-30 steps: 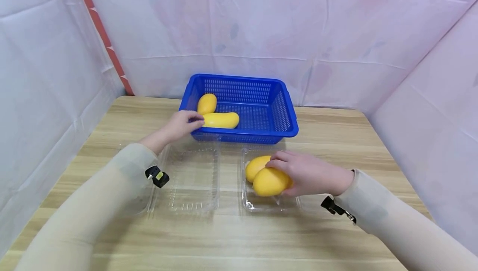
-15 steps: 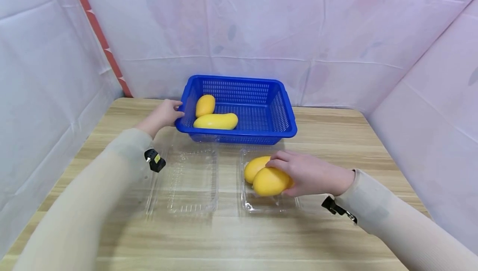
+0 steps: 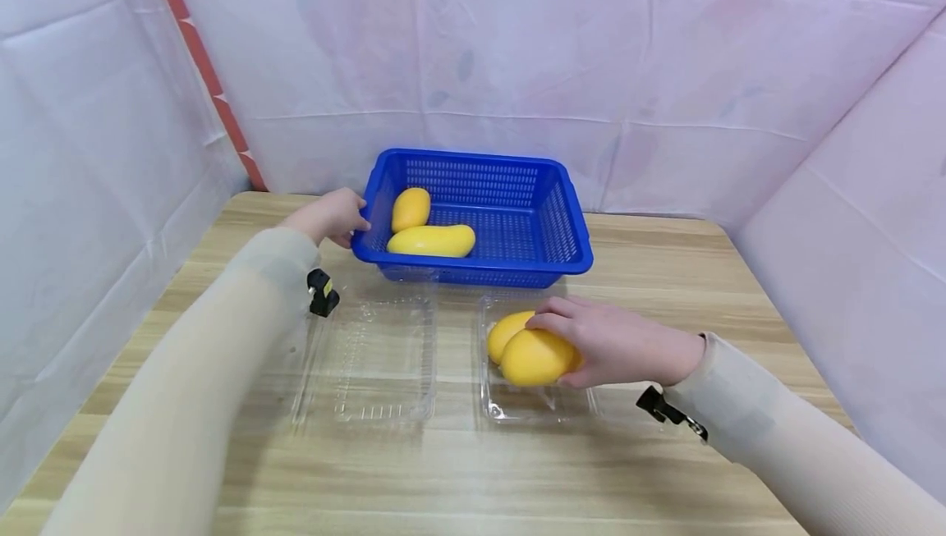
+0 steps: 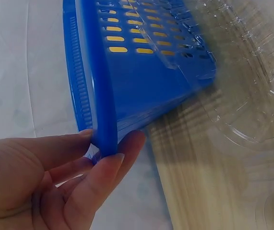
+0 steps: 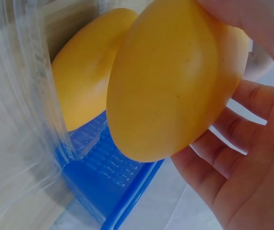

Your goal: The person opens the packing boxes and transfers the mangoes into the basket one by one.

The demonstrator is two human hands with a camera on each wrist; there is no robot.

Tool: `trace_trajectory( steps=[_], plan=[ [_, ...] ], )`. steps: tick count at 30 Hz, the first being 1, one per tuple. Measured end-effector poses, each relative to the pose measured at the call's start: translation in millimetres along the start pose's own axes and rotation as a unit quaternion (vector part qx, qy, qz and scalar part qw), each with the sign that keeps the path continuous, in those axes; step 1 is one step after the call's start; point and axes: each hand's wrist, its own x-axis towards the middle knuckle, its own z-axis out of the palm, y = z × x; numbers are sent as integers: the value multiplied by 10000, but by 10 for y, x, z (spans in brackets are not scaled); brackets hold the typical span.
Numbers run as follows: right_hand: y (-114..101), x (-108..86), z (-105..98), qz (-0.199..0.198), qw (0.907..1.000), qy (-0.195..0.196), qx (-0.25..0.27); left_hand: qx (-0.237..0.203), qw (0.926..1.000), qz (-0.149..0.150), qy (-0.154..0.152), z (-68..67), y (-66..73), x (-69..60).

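My left hand pinches the left rim of a blue plastic basket between thumb and fingers; the left wrist view shows the thumb on one side of the rim and fingers on the other. Inside the basket, at its left end, lie a rounder mango and a longer yellow mango. With my right hand I hold a mango over a clear plastic container. Another mango sits in that container, beside the held one.
To the left, a second clear plastic container stands on the wooden table, in front of the basket. White cloth walls enclose the back and sides. A black strap is on the left wrist.
My left hand has moved from above the basket's front left corner, near the longer mango, back and left onto its left rim. The right hand and its mango stay in place.
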Motion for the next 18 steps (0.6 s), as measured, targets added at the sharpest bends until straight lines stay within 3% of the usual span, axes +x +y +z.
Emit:
trace_trajectory(
  steps=[18],
  plan=[
    [2, 113, 45, 280, 9988, 203, 346, 406, 9989, -17, -212, -70, -39, 88]
  ],
)
